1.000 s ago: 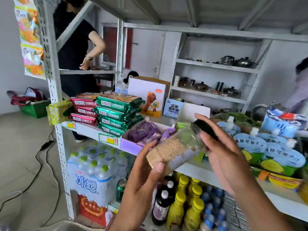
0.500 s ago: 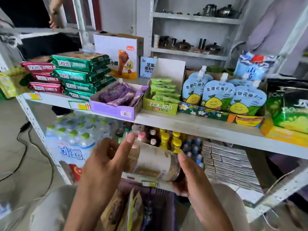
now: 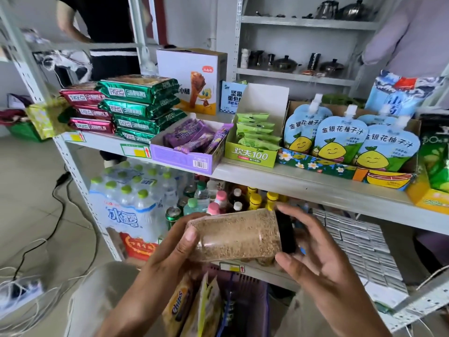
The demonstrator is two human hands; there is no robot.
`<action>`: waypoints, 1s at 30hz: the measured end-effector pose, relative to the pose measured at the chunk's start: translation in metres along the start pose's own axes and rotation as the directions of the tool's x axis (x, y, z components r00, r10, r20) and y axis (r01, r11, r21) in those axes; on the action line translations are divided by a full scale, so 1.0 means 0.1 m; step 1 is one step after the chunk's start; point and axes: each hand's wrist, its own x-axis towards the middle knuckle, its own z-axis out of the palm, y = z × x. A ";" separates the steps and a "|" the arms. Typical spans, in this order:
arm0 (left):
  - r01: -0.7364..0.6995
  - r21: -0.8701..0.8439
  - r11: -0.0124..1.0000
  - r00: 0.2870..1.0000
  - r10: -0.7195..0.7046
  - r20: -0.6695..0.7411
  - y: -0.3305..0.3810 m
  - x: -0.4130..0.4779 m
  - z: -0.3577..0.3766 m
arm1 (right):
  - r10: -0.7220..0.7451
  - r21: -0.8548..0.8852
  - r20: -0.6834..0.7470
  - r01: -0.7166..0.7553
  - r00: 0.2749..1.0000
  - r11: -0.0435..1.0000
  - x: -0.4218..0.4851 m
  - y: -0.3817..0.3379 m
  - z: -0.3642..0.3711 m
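Head view shows us holding a clear jar (image 3: 237, 235) of brown grains sideways, our left hand (image 3: 167, 259) gripping its base, our right hand (image 3: 323, 261) curled round its black lid (image 3: 286, 233), before the lower shelf (image 3: 262, 273).

hands: 2, left hand (image 3: 170, 261) at 7 o'clock, right hand (image 3: 325, 266) at 5 o'clock
jar (image 3: 233, 235): 1, at 6 o'clock
green packets (image 3: 139, 90): 4, stacked, 10 o'clock
red packets (image 3: 82, 96): 3, stacked, 9 o'clock
juice pouches (image 3: 340, 138): 4 caps showing, 3 o'clock
pink-capped bottles (image 3: 221, 196): 2, centre
yellow-capped bottles (image 3: 255, 198): at least 3, centre
water pack (image 3: 124, 215): 1, 8 o'clock
other people: 2, person in black (image 3: 109, 23) at 11 o'clock, person in pale sleeve (image 3: 413, 35) at 1 o'clock
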 end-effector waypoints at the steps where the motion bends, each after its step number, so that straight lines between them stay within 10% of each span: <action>1: -0.014 -0.066 0.998 0.999 0.016 0.031 -0.03 0.00 0.01 | -0.024 0.043 -0.002 0.025 1.000 0.999 0.00 -0.02 0.00; 8: -0.209 -0.324 0.923 0.962 0.254 0.103 -0.29 0.07 -0.03 | 0.078 0.108 -0.197 -0.057 0.977 0.992 0.08 -0.08 0.10; 14: -0.309 -0.182 0.933 0.945 0.323 0.048 -0.33 0.05 -0.09 | 0.145 -0.040 -0.181 -0.154 0.973 0.987 0.11 0.01 0.13; 22: -0.076 0.198 0.977 0.996 0.067 0.053 -0.30 0.05 -0.03 | 0.068 -0.139 0.103 -0.053 0.992 0.989 0.07 -0.03 0.07; 30: -0.345 0.472 0.811 0.912 0.408 -0.035 -0.25 0.07 0.12 | 0.243 -0.023 -0.142 -0.249 0.960 0.968 0.12 0.12 0.10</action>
